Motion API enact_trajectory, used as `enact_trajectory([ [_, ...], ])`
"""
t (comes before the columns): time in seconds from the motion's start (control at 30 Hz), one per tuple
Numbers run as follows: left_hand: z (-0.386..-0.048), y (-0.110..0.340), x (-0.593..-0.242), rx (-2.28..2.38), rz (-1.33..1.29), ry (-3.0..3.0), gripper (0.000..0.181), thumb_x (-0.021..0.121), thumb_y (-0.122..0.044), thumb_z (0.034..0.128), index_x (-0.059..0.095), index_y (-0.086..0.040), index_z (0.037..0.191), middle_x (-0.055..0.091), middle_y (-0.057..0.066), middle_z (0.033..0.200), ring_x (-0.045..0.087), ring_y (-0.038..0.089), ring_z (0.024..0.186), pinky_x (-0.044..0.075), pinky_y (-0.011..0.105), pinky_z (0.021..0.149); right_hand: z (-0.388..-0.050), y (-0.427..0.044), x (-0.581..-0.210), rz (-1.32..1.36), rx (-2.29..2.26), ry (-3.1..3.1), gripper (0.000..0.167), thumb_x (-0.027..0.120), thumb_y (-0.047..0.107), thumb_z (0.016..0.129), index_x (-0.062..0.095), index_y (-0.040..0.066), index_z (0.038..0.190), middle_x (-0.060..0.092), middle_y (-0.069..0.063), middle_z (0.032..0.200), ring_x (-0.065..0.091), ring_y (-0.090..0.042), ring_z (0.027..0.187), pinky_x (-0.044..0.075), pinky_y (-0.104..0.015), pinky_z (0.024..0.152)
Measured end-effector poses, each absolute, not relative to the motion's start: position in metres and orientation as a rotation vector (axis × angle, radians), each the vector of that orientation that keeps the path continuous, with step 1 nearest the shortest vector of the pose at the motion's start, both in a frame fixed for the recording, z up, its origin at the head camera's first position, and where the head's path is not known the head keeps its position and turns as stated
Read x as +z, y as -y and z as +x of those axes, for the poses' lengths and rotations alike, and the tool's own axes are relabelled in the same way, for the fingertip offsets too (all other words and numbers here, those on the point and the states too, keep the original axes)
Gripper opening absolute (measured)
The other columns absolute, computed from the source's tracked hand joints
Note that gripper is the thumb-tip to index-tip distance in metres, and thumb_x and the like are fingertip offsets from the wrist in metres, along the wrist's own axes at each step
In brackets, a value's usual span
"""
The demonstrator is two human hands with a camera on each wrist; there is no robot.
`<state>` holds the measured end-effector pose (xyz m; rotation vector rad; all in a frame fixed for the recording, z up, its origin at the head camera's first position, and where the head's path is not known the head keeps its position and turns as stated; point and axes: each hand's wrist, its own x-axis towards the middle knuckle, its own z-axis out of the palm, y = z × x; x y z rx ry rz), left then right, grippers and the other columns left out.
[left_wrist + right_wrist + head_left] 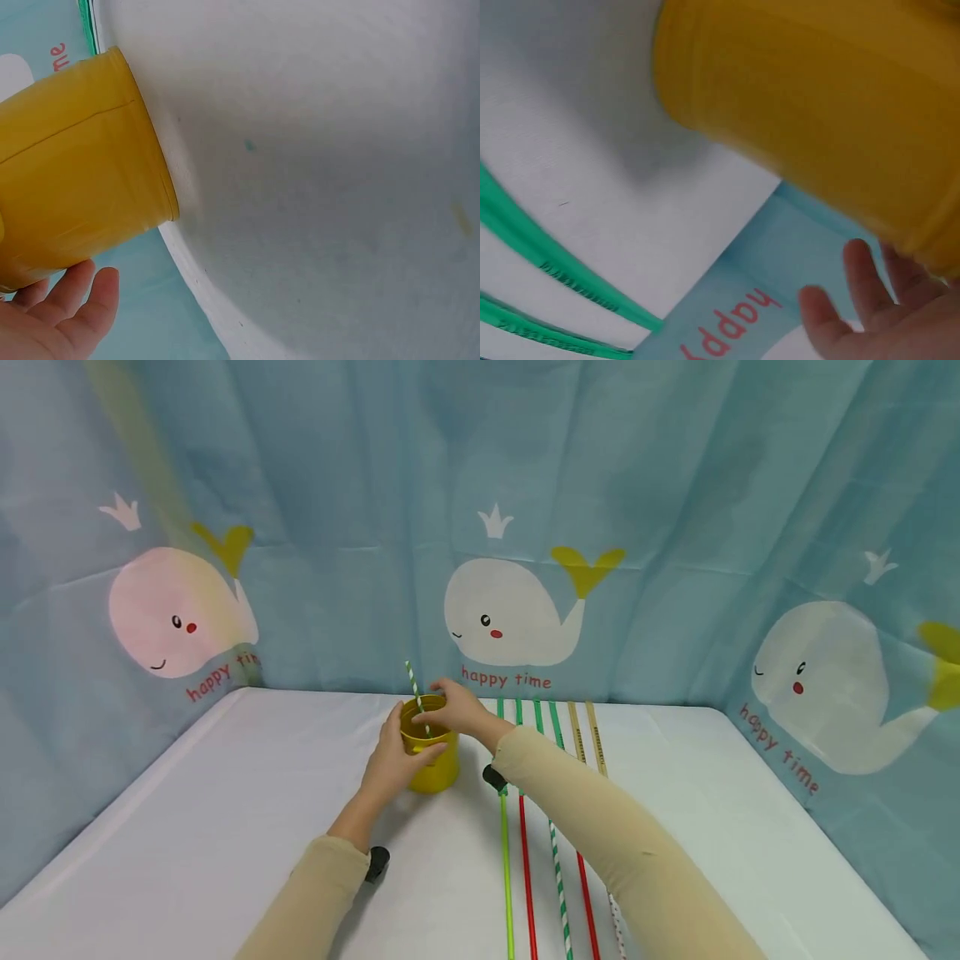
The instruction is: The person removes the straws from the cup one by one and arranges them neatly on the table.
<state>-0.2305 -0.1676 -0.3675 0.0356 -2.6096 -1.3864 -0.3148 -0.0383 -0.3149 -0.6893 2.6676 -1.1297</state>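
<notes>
A yellow bucket [435, 770] stands at the back of the white table, left of centre in the head view. A green-and-white striped straw [411, 675] rises from it, leaning left. My left hand [392, 762] holds the bucket's left side, thumb across the front near the rim. At the right rim, my right hand [459, 710] grips the bucket, thumb inside by the straw and fingers outside. The left wrist view shows fingers against the bucket's wall [82, 161]. In the right wrist view, fingers [862, 277] touch it near the rim; the thumb is hidden there.
Right of the bucket, green strips [538, 717] and gold strips [576, 731] with print lie in a row. Nearer are a lime straw [507, 868], red straws [528, 877] and a striped straw [559, 877], partly under my right sleeve. A blue whale-print curtain [360, 527] hangs behind.
</notes>
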Motion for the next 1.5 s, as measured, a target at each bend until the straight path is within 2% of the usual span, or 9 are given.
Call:
enact_trajectory([
  [0.3,-0.233,0.156,-0.368,-1.386,0.016,2.626,0.098,0.069,-0.041,0.0892,0.004,-0.009,0.155,0.019,0.023,0.154,0.036,0.042,0.133,0.030,0.056,0.110,-0.321,0.046,-0.315,-0.536,-0.971,-2.849,0.045,0.071,0.029,0.090,0.057,0.010,0.128,0.063,-0.006,0.120,0.058,-0.023,0.108,0.038,-0.050,0.095],
  [0.5,-0.234,0.151,-0.369,-1.376,0.014,2.623,0.100,0.070,-0.044,0.0877,0.005,-0.008,0.155,0.022,0.023,0.152,0.038,0.041,0.131,0.031,0.056,0.109,-0.326,0.032,-0.319,-0.579,-1.219,-2.765,0.021,0.060,0.012,0.098,0.061,0.003,0.116,0.062,-0.012,0.101,0.059,-0.024,0.088,0.052,-0.034,0.081],
  [0.6,-0.234,0.151,-0.370,-1.370,0.021,2.629,0.101,0.070,-0.045,0.0872,0.005,-0.009,0.155,0.022,0.022,0.152,0.039,0.040,0.131,0.032,0.055,0.109,-0.324,0.024,-0.317,-0.614,-1.340,-2.697,0.024,0.054,0.009,0.100,0.059,0.000,0.122,0.061,-0.015,0.100,0.057,-0.024,0.087,0.052,-0.031,0.076],
  [0.83,-0.230,0.158,-0.367,-1.398,0.046,2.633,0.104,0.070,-0.049,0.0862,0.003,-0.011,0.156,0.022,0.020,0.152,0.038,0.040,0.131,0.031,0.057,0.108,-0.311,0.008,-0.302,-0.678,-1.623,-2.537,0.032,0.047,0.012,0.103,0.053,0.000,0.132,0.064,-0.017,0.117,0.059,-0.031,0.108,0.048,-0.039,0.095],
  [0.97,-0.228,0.166,-0.363,-1.414,0.046,2.664,0.107,0.068,-0.053,0.0862,-0.002,-0.011,0.156,0.019,0.021,0.153,0.034,0.041,0.133,0.028,0.058,0.110,-0.302,-0.004,-0.290,-0.689,-1.849,-2.395,0.033,0.046,0.010,0.104,0.049,-0.001,0.135,0.063,-0.020,0.120,0.061,-0.035,0.107,0.044,-0.040,0.102],
  [1.13,-0.230,0.173,-0.355,-1.433,0.042,2.700,0.108,0.068,-0.051,0.0873,-0.005,-0.009,0.155,0.017,0.022,0.155,0.030,0.040,0.136,0.025,0.058,0.111,-0.290,-0.030,-0.275,-0.725,-2.050,-2.312,0.035,0.050,0.012,0.102,0.048,0.001,0.135,0.066,-0.017,0.118,0.061,-0.034,0.106,0.046,-0.032,0.096],
  [1.3,-0.233,0.173,-0.347,-1.381,0.050,2.730,0.109,0.069,-0.052,0.0859,0.000,-0.004,0.155,0.018,0.025,0.154,0.028,0.041,0.136,0.025,0.058,0.111,-0.283,-0.068,-0.262,-0.879,-2.221,-2.298,0.040,0.052,0.005,0.100,0.044,0.000,0.139,0.067,-0.021,0.113,0.068,-0.018,0.089,0.050,-0.034,0.085],
  [1.4,-0.237,0.173,-0.342,-1.324,0.062,2.749,0.109,0.069,-0.052,0.0854,0.001,-0.003,0.155,0.013,0.025,0.156,0.024,0.043,0.139,0.023,0.060,0.111,-0.281,-0.088,-0.255,-0.954,-2.314,-2.262,0.054,0.054,-0.001,0.098,0.033,0.001,0.147,0.064,-0.027,0.111,0.069,-0.012,0.072,0.056,-0.036,0.080],
  [1.5,-0.241,0.174,-0.337,-1.297,0.060,2.774,0.110,0.069,-0.051,0.0856,-0.001,-0.004,0.155,0.006,0.025,0.158,0.017,0.044,0.141,0.020,0.061,0.111,-0.278,-0.105,-0.252,-0.932,-2.335,-2.243,0.068,0.057,-0.002,0.096,0.022,0.009,0.154,0.065,-0.022,0.106,0.068,-0.012,0.064,0.058,-0.032,0.072],
])
